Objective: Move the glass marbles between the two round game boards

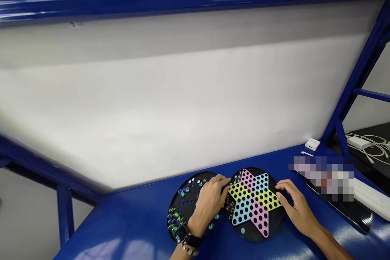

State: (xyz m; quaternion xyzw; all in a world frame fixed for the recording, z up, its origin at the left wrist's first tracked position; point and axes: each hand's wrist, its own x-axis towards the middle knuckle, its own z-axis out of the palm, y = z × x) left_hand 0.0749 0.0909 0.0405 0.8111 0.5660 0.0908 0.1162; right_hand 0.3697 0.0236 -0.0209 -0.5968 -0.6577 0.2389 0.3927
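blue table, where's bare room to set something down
Widest bare patch: the blue table left of the marble-ringed board. A smaller one: between the right hand and the shiny black object. It's crowded where the left hand overlaps that board beside the star board.

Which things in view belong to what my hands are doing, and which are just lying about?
Likely in use:
Chinese checkers board, between left hand and right hand
brown marbles at its left edge
round black tray beneath the left hand, holding green marbles

Likely just lying about:
white adapter box at the back
glossy black object at right
white cables, far right
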